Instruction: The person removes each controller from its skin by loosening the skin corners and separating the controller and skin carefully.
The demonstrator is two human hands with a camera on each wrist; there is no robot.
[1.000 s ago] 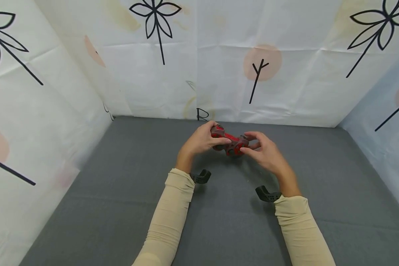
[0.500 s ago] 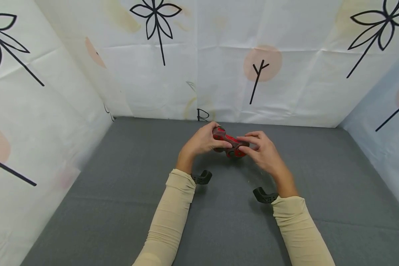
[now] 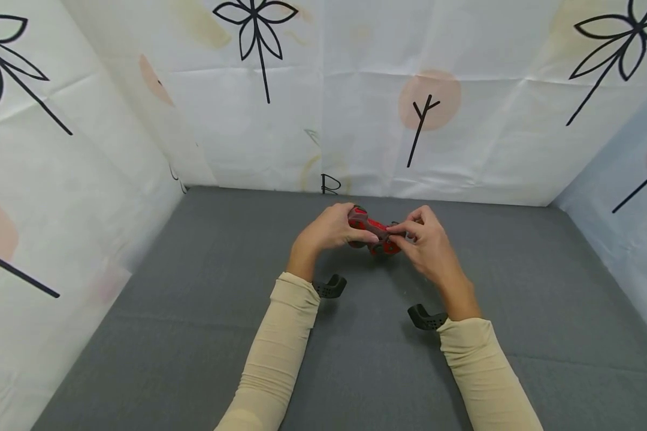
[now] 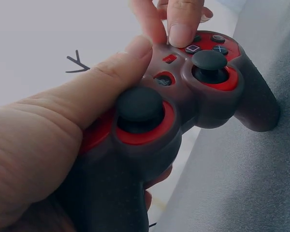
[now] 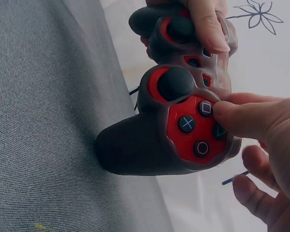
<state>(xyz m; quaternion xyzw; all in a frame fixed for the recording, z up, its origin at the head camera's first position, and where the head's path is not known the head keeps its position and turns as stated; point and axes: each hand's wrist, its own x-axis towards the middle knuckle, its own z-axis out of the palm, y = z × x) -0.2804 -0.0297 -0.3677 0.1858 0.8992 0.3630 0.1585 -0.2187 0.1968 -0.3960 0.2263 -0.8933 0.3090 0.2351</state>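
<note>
A red game controller (image 3: 376, 230) in a dark translucent silicone cover (image 5: 135, 150) is held tilted near the back of the grey table. My left hand (image 3: 323, 230) grips one end, its thumb lying across the front beside a black thumbstick (image 4: 140, 104). On the other end, my right hand (image 3: 428, 248) pinches the upper edge, thumb tip by the square and triangle buttons and index finger behind. Its other fingers (image 5: 253, 193) curl free of the controller. The lower handle (image 4: 261, 101) comes close to the tabletop; whether it touches, I cannot tell.
Grey cloth covers the table (image 3: 366, 371). Pale fabric walls (image 3: 356, 108) with black plant drawings rise behind it and at both sides. Each wrist wears a black bracket, one left bracket (image 3: 331, 287) and one right bracket (image 3: 426, 317).
My right hand's fingers have closed in from loosely spread to a pinch on the controller's upper edge, and the hand has shifted slightly left. The left hand keeps its grip, nearly still.
</note>
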